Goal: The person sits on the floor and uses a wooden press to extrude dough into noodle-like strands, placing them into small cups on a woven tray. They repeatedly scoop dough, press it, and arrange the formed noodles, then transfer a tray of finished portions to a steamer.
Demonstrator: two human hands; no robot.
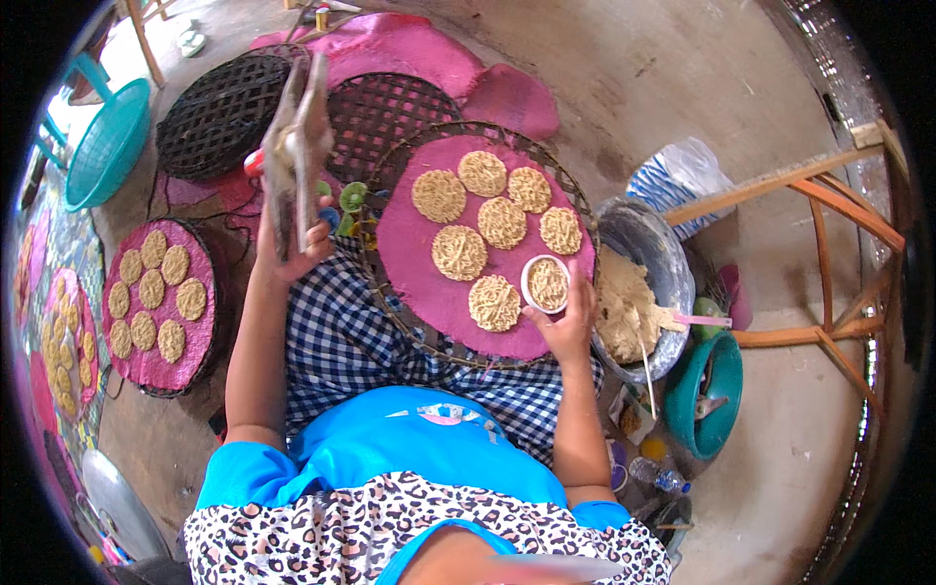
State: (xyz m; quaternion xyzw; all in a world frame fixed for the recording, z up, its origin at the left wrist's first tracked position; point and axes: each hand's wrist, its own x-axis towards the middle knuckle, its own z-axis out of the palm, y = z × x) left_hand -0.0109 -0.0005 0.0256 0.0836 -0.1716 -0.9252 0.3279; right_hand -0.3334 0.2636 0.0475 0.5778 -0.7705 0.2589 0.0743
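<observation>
Brownish floor point(624, 107) fills the head view's upper right. Upper left, the left hand's point(307, 253) fingers wrap a blurred, near-vertical tool point(283, 185); right of centre, the right hand point(573, 327), nearer the tray's point(414, 273) noodle cake point(548, 284), pinches the white ring point(525, 284) around it, left of its fingers.

Seven round noodle cakes point(502, 223) lie spread across the pink sheet point(409, 255) lining a broad, round woven tray point(393, 168), as an eighth cake point(548, 283) shows inside a white ring point(524, 285) toward the tray's near right edge.
</observation>
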